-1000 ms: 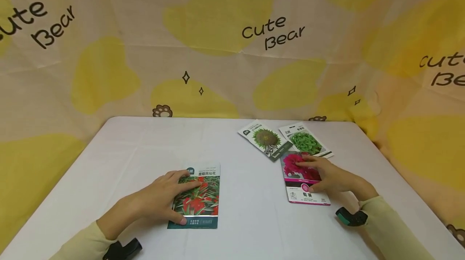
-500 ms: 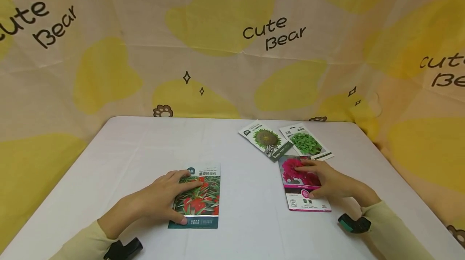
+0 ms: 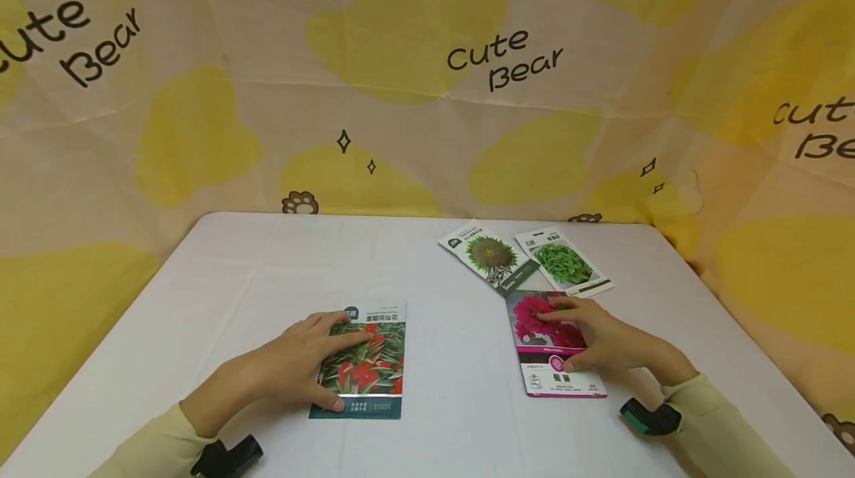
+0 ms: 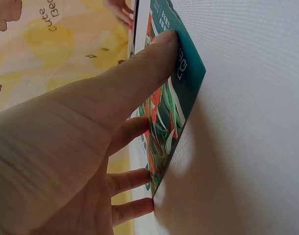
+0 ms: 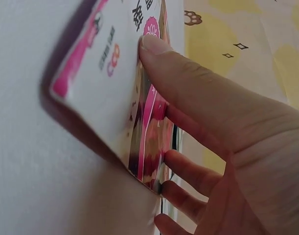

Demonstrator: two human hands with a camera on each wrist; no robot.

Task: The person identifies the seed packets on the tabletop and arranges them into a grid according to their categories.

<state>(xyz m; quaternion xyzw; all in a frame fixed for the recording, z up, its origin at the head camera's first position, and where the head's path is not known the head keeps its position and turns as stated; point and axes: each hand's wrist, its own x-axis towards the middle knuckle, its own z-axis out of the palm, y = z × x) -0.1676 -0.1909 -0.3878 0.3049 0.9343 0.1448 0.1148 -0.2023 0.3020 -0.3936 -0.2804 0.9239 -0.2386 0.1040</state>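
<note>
My left hand (image 3: 300, 355) rests with spread fingers on a seed packet with red flowers and a teal bottom strip (image 3: 387, 359). In the left wrist view, the thumb (image 4: 164, 46) presses that strip while the other fingertips sit along the packet's side. Over on the right, my right hand (image 3: 611, 337) lies on a pink-flower seed packet (image 3: 528, 311), fingers extended across the picture. Its thumb (image 5: 159, 49) touches the packet's face near the round pink emblem, in the right wrist view. Both packets lie face up; the hands hide part of each.
Behind the pink packet lie a sunflower seed packet (image 3: 490, 255) and a green-leaf seed packet (image 3: 561, 263), both angled, their near corners close together. A white cloth covers the table (image 3: 454, 389). A yellow printed curtain (image 3: 401, 40) hangs along its back edge.
My right hand and the pink-flower packet have slid towards me and slightly left, away from the two packets behind. The left hand and its packet stay in place.
</note>
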